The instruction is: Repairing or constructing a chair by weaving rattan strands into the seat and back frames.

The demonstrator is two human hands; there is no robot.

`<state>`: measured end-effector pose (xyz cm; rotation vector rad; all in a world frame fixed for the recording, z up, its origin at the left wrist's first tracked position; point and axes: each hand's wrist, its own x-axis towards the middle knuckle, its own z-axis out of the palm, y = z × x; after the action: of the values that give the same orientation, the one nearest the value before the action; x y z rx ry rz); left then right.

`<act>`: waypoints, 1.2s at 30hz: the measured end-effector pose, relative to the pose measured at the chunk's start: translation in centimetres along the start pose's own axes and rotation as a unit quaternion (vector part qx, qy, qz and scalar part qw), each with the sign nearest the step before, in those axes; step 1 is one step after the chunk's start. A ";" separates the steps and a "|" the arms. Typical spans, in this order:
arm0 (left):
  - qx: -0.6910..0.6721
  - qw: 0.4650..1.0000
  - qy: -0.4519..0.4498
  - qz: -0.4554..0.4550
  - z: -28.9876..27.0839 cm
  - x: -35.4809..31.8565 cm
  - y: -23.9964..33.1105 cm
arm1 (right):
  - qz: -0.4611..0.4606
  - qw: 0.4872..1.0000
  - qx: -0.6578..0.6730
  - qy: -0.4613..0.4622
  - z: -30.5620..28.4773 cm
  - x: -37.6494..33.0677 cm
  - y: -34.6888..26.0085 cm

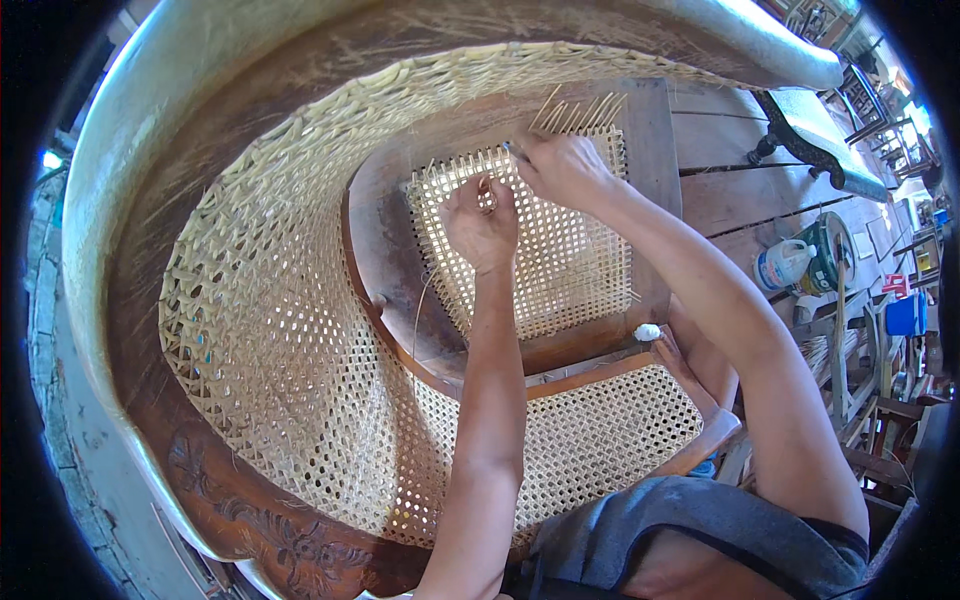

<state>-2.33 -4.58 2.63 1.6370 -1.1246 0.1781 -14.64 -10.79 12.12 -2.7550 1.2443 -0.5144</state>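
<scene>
A square panel of woven cane (570,265) fills the opening in a brown wooden chair seat (385,225). Over its left half is my left hand (480,232), fingers curled closed, with a small brown loop of cane strand (487,196) showing at the fingertips. My right hand (568,170) is closed just to the right, near the panel's far edge. A small dark piece shows at its fingertips, too little to name. Loose cane ends (590,112) stick up along the far edge. Another thin strand (418,305) curves out from the panel's left side.
A curved cane backrest (270,300) in a carved wooden frame (130,300) wraps round the left and far sides. Nearer me is another caned section (600,425). At right stand a white jug (785,263), a green bucket (828,250) and a blue container (905,315).
</scene>
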 end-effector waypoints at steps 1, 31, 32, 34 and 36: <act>-0.001 1.000 0.000 0.002 0.1 0.0 0.1 | -0.019 1.000 0.014 0.013 0.3 -0.3 0.0; 0.042 0.996 -0.032 -0.068 0.6 -0.5 1.1 | -0.010 0.992 -0.065 -0.109 -0.7 2.1 0.8; 0.042 0.996 -0.033 -0.068 0.4 -0.4 1.6 | -0.010 0.992 -0.065 -0.109 -1.3 2.3 1.5; 0.056 0.996 -0.038 -0.060 -0.1 0.0 2.6 | 0.065 0.989 -0.117 -0.056 -2.3 2.3 3.0; 0.053 0.997 -0.010 -0.058 -0.3 0.4 3.3 | 0.071 0.988 -0.132 -0.029 -2.6 1.2 1.7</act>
<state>-4.44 -4.49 5.25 1.7971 -1.0473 0.1492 -15.98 -12.62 14.51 -2.8323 1.5835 -0.2725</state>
